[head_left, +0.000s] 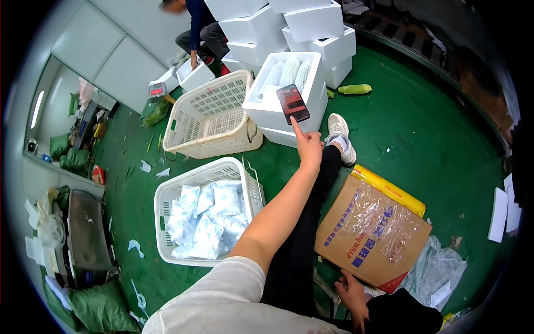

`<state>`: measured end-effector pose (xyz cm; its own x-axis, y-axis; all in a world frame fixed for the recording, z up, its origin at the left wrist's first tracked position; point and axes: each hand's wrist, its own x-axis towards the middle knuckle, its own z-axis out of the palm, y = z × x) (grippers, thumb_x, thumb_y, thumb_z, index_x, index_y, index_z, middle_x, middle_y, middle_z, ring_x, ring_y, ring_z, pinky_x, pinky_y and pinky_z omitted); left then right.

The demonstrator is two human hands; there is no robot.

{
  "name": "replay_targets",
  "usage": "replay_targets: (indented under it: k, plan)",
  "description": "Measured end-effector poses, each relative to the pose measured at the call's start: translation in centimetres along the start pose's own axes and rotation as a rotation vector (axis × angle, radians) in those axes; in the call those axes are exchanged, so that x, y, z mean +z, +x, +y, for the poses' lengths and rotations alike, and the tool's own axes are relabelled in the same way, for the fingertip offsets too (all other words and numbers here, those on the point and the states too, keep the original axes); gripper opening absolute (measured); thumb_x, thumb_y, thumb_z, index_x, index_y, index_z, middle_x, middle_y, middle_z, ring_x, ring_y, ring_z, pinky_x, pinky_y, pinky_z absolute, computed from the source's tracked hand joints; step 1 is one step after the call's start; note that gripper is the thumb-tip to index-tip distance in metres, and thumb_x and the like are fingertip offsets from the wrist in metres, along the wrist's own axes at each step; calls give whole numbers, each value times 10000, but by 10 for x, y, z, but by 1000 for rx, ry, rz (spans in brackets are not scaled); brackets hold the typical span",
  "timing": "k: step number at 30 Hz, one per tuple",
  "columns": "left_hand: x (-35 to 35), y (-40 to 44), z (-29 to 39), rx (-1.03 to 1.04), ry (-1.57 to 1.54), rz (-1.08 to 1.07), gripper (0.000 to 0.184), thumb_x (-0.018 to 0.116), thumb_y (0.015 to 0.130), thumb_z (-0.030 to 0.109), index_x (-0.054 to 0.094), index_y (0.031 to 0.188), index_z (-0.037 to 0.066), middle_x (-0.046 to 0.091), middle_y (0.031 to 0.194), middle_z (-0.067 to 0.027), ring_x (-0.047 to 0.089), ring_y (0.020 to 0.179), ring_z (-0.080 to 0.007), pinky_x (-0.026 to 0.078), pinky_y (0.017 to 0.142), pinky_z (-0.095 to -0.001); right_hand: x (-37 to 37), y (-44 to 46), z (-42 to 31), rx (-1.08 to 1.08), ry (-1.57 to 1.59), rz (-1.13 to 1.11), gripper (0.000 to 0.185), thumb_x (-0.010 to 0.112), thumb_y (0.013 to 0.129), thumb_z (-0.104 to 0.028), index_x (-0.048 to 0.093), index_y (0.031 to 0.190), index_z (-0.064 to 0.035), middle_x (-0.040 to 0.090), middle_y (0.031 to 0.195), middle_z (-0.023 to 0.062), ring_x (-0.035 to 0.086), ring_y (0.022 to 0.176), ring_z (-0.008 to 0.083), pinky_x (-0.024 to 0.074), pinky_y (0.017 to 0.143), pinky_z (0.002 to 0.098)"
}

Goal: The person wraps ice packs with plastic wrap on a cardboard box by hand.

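Observation:
My left hand [310,148] reaches forward with its index finger stretched out and the other fingers curled. That fingertip meets the lower edge of a smartphone [292,104] with a lit reddish and dark screen. The phone leans over the front rim of a white foam box [261,116], which holds several items in white foam netting [290,72]. Down by my leg, my right hand [351,290] hangs with loosely bent fingers and nothing visible in it. It is beside the corner of a cardboard box [361,222] of plastic wrap.
A white basket [159,214] holds several ice packs [211,214]; another basket [183,146] stands behind it. Foam boxes [317,25] are stacked at the back. A yellow roll box [389,190] adjoins the carton. Corn [354,89] lies on the green floor. Another person [203,28] reaches into a foam box.

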<state>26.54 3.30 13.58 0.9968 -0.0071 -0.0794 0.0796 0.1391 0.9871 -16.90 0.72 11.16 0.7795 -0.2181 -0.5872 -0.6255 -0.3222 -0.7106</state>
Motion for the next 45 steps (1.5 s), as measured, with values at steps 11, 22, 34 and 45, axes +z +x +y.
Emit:
replay_targets:
  k: [11, 22, 34, 45]
  plan:
    - [-2, 5, -7, -4, 44, -73, 823, 457, 869, -20, 94, 1566, 228, 592, 810, -72, 532, 574, -113, 468, 521, -258, 8, 4, 19, 63, 5, -55, 595, 690, 838, -237, 490, 1367, -50, 681, 1029, 180, 666, 929, 304, 518, 815, 379]
    - [39, -97, -11, 577, 684, -527, 691, 512, 856, 41, 283, 1508, 74, 629, 1042, -156, 623, 934, -301, 493, 811, -411, -92, -99, -42, -169, 185, 658, 529, 674, 806, -53, 516, 1308, 7, 581, 1271, 188, 633, 1042, 280, 464, 965, 344]
    - [12, -366, -130, 988, 1161, -1720, 697, 602, 884, 252, 315, 1485, 48, 207, 1574, -217, 233, 1440, -390, 192, 1118, -606, 9, -232, 375, 633, 879, 1458, 437, 619, 881, -156, 555, 1286, -3, 647, 1110, 146, 641, 919, 180, 487, 855, 307]
    - [-13, -382, -95, 351, 909, -1619, 514, 625, 796, 1, 534, 1301, 40, 541, 1251, -198, 543, 1135, -370, 370, 1076, -443, -38, -161, 494, 1432, 345, 1230, 1190, 810, 646, -496, 145, 1540, -78, 381, 1478, 242, 399, 1337, 416, 376, 1071, 503]
